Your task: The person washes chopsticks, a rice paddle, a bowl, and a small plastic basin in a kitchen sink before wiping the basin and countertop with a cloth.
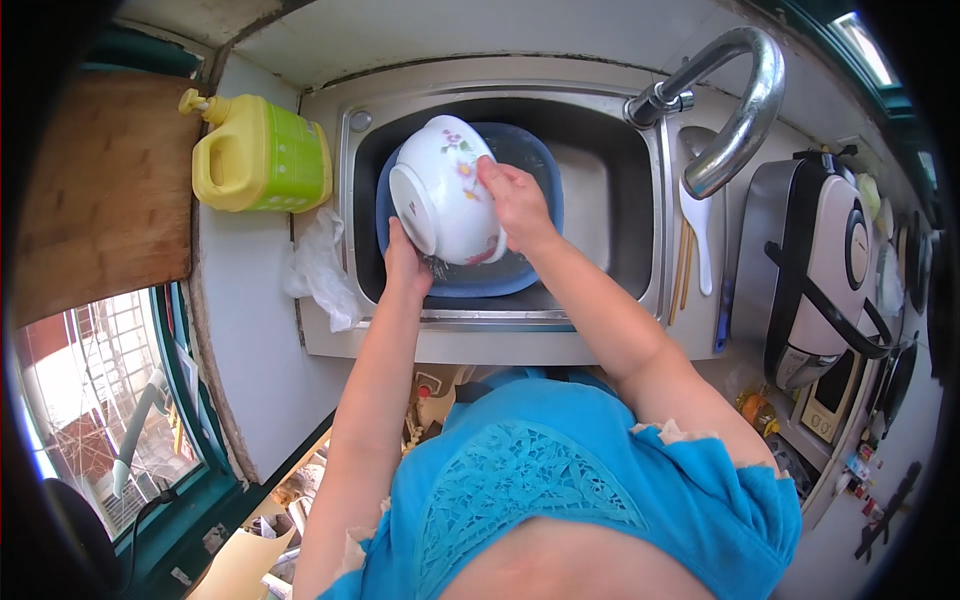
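A white ceramic bowl [446,191] with a floral print is tipped on its side above a blue plastic basin [553,169]. Its foot ring faces left and its mouth is turned away from view. My right hand [517,199] grips the bowl's right side, thumb on the printed outer wall. Low on the left, my left hand [407,259] supports the bowl near its base, its fingers partly hidden behind it. Water drips beneath the bowl near my left hand. The basin holds water and stands in the left part of a stainless steel sink [607,202].
A curved chrome faucet [769,90] rises at the sink's back right corner. A white rice paddle [697,232] and wooden chopsticks [684,262] lie right of the sink, before a rice cooker [817,262]. On the left are a yellow detergent jug [259,154] and a clear plastic bag [322,270].
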Action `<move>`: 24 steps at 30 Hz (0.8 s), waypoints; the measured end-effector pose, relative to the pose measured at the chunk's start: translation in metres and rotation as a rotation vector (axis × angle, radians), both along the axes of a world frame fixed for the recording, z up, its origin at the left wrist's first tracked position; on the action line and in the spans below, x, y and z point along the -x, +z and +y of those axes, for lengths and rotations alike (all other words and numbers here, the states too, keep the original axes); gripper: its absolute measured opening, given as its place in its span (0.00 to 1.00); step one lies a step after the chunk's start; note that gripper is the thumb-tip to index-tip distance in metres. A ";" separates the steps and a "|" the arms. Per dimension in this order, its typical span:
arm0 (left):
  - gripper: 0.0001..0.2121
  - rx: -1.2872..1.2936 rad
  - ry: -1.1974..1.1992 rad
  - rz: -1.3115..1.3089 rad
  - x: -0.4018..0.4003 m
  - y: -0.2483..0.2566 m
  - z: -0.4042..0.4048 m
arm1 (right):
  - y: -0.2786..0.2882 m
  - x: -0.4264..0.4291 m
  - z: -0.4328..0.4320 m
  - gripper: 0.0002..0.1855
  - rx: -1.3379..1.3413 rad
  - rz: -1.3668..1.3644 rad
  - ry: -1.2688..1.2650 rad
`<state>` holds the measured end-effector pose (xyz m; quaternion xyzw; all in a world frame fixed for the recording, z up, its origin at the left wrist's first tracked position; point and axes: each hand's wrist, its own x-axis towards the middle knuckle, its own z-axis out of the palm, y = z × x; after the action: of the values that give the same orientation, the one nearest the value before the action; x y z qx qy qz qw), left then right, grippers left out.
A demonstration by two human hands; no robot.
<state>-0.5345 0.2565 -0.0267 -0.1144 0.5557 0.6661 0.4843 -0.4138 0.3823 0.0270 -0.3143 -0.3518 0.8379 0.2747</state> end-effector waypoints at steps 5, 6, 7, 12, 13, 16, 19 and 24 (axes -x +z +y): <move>0.27 -0.396 0.072 -0.253 -0.015 0.031 -0.012 | -0.006 -0.022 0.021 0.26 0.434 0.123 -0.178; 0.26 -0.523 0.078 -0.245 -0.013 0.033 -0.017 | -0.012 -0.020 0.018 0.26 0.434 0.122 -0.167; 0.26 -0.649 0.082 -0.235 -0.010 0.036 -0.021 | -0.016 -0.018 0.015 0.26 0.487 0.083 -0.181; 0.22 -0.589 -0.025 -0.228 -0.004 0.059 -0.011 | -0.089 -0.011 0.023 0.21 0.215 -0.389 -0.161; 0.22 -0.579 -0.025 -0.220 -0.006 0.059 -0.010 | -0.095 -0.015 0.029 0.18 -0.212 -0.695 -0.023; 0.22 -0.580 -0.048 -0.205 -0.006 0.066 -0.014 | -0.121 -0.017 0.038 0.14 -0.945 -0.985 0.096; 0.21 -0.524 -0.113 -0.143 0.003 0.065 -0.020 | -0.132 -0.017 0.026 0.12 -1.357 -1.035 0.166; 0.20 -0.448 -0.097 -0.120 0.006 0.066 -0.021 | -0.130 -0.014 0.026 0.12 -1.579 -1.134 0.986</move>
<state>-0.5405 0.2353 0.0392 -0.0167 0.3693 0.7407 0.5610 -0.4001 0.4080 -0.1034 -0.2144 -0.9535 0.1271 -0.1692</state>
